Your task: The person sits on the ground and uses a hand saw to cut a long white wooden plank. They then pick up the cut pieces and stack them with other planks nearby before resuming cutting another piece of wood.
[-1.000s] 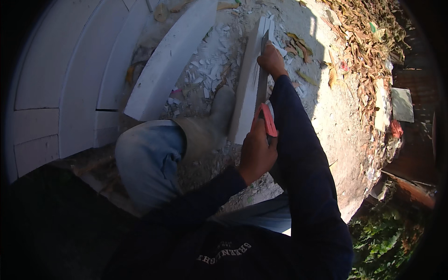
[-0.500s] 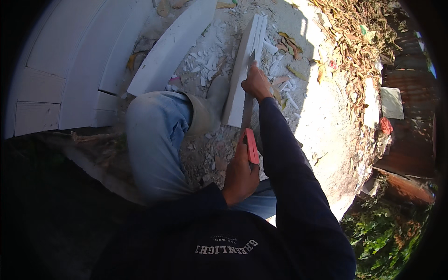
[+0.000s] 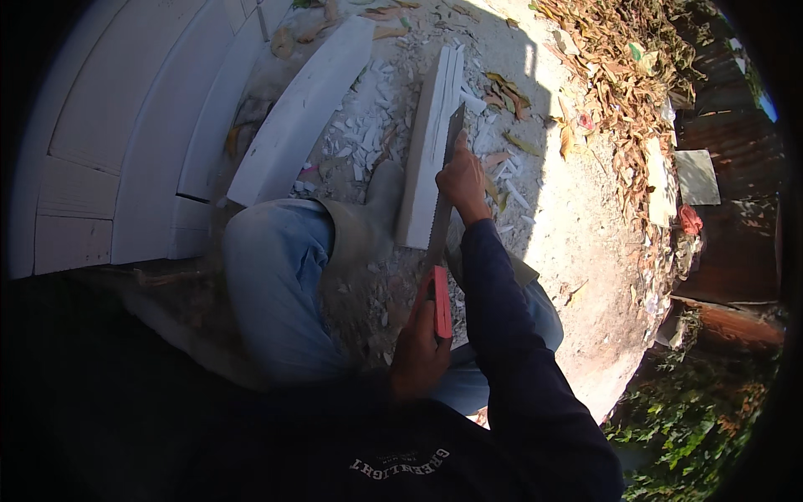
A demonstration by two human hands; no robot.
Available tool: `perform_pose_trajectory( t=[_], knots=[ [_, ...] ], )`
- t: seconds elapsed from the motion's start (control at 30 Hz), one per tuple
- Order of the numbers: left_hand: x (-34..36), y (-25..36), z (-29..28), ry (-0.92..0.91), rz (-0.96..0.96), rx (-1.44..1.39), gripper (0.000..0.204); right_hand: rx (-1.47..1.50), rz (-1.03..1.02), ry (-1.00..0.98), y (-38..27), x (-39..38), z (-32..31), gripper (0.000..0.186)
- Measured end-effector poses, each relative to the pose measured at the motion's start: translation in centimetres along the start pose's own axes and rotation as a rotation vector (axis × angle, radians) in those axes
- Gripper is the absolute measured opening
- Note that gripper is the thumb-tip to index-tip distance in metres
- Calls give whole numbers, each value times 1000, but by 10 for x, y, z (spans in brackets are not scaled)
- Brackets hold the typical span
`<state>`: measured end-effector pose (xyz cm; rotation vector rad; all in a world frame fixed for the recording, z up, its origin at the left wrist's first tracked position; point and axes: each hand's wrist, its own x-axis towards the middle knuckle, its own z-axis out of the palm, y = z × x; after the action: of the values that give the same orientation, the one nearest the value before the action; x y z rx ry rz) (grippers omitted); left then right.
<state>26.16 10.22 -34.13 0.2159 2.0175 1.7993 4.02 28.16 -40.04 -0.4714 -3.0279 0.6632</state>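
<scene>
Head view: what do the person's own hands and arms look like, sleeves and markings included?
The left hand and right hand are bare, ungloved. The right sleeve is long, plain dark navy, reaching about the wrist. The left sleeve is lost in shadow, nearly black. Pale arched lettering marks the dark top's chest.

1. On the chest of the person's dark shirt (image 3: 478, 456) stands a word in pale capital letters (image 3: 400, 473), upside down in this view and set in a curve, its middle bowing toward the lower edge.
2. Just above that word in the view, on the same shirt, sits smaller, fainter print (image 3: 398, 458), too small to make out.
</scene>
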Motion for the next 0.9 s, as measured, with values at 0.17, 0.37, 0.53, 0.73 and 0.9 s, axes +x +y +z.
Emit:
perform_pose_trajectory(
  t=[0.17, 0.37, 0.53, 0.73, 0.9],
  knots=[
    [100, -4, 19, 79, 171, -4, 52, -62, -20, 29, 22, 101, 0, 81],
    [144, -9, 25, 142, 145, -36, 38, -64, -45, -19, 30, 145, 14, 77],
    [163, -11, 28, 180, 220, -10, 37, -65, -39, 2, 36, 163, 22, 75],
    [189, -7, 20, 156, 215, 11, 42, -88, -56, -2, 40, 191, 28, 68],
    [198, 9, 15, 194, 171, 104, 25, -66, -25, -85, 32, 200, 22, 49]
  ],
)
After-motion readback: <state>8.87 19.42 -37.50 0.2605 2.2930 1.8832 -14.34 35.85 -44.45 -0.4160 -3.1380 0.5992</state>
